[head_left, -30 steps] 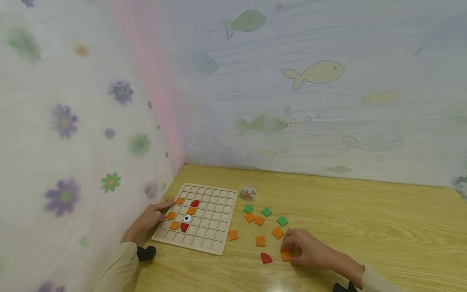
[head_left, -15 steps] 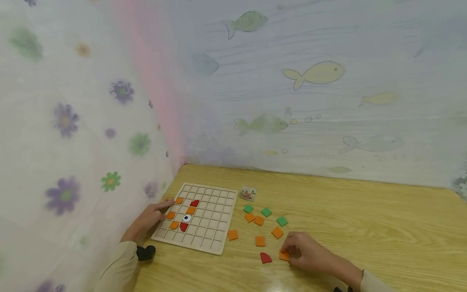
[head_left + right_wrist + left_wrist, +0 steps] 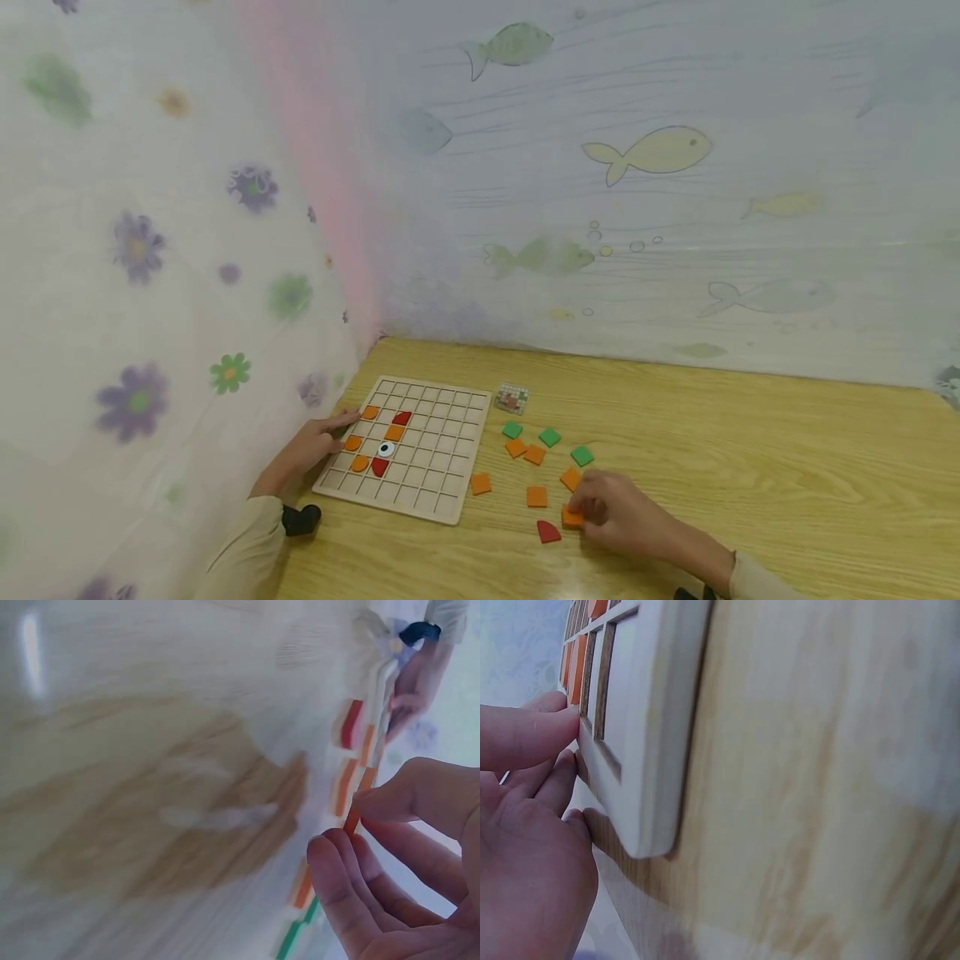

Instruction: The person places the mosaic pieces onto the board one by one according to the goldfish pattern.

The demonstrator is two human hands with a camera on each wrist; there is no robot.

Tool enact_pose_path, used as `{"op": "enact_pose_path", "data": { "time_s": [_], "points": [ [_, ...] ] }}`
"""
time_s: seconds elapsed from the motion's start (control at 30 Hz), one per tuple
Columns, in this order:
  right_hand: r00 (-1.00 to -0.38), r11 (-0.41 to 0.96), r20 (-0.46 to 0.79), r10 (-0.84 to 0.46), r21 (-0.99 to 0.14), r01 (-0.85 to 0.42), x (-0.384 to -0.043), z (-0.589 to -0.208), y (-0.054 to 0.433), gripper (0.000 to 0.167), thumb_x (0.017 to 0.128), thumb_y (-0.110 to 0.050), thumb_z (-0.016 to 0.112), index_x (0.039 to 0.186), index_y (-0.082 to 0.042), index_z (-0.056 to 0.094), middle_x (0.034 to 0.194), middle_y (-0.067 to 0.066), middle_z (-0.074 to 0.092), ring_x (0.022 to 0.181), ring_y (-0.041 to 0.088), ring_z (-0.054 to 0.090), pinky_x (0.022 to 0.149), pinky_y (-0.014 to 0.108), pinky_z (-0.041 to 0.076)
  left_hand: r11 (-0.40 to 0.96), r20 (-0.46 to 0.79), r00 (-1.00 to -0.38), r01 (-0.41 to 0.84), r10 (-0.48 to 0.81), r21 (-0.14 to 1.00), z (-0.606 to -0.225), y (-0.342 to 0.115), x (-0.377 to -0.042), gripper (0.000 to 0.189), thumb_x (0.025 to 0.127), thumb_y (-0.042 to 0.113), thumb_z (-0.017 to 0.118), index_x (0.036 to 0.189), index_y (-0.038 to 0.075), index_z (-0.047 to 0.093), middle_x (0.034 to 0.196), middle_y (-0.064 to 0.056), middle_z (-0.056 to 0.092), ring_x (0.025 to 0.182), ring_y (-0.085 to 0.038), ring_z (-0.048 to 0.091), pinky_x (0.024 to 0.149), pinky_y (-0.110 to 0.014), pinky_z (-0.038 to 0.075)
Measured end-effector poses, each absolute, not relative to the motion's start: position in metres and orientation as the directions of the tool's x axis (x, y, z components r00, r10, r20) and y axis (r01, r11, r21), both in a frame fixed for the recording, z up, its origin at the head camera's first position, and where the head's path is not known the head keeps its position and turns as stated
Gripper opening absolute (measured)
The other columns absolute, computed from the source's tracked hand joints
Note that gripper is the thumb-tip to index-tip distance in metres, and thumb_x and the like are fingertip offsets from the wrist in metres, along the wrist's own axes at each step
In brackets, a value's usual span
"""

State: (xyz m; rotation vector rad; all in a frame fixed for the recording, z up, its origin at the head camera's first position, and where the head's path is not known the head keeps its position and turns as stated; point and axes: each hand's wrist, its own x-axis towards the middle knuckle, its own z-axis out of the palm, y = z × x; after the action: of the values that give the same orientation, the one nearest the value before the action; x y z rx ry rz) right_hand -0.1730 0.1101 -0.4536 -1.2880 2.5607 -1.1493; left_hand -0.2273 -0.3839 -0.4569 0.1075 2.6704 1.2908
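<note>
My right hand (image 3: 628, 517) pinches an orange square tile (image 3: 572, 517) between thumb and fingertips, low over the table. The right wrist view shows that orange tile (image 3: 361, 796) tilted in the fingers. My left hand (image 3: 302, 452) touches the left edge of a wooden grid board (image 3: 444, 456), its index finger stretched along that side. In the left wrist view the thumb of the left hand (image 3: 532, 787) lies against the board's rim. Orange rounded pieces (image 3: 353, 443), red quarter-round pieces (image 3: 380, 467), an orange square (image 3: 394, 432) and an eye piece (image 3: 386, 449) sit in the grid.
Right of the board, several orange squares (image 3: 536, 497), green squares (image 3: 550, 437) and a red quarter-round piece (image 3: 548, 531) lie on the wooden table (image 3: 750, 467). A small patterned card (image 3: 512, 398) lies beside the board's far right corner. Printed walls (image 3: 637, 275) stand behind and at left.
My right hand has moved a little to the left with the orange tile, closer to the red piece. The left hand stays at the board's edge.
</note>
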Motion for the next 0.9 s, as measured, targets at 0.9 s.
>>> {"op": "enact_pose_path", "data": {
  "time_s": [0.9],
  "points": [
    [-0.643,0.288,0.284,-0.711,-0.717,-0.635,-0.192,-0.44,0.026,0.018,0.075,0.004,0.064,0.088,-0.006,0.07,0.082,0.001,0.062,0.068,0.004,0.057,0.059,0.018,0.049,0.62,-0.136,-0.983,-0.03,0.125,0.784,-0.456,-0.383,-0.226,0.061,0.079,-0.007,0.048,0.14,0.0,0.044,0.151,-0.018,0.027,0.141,-0.038,0.012,0.11,-0.055,0.011]
  ]
}}
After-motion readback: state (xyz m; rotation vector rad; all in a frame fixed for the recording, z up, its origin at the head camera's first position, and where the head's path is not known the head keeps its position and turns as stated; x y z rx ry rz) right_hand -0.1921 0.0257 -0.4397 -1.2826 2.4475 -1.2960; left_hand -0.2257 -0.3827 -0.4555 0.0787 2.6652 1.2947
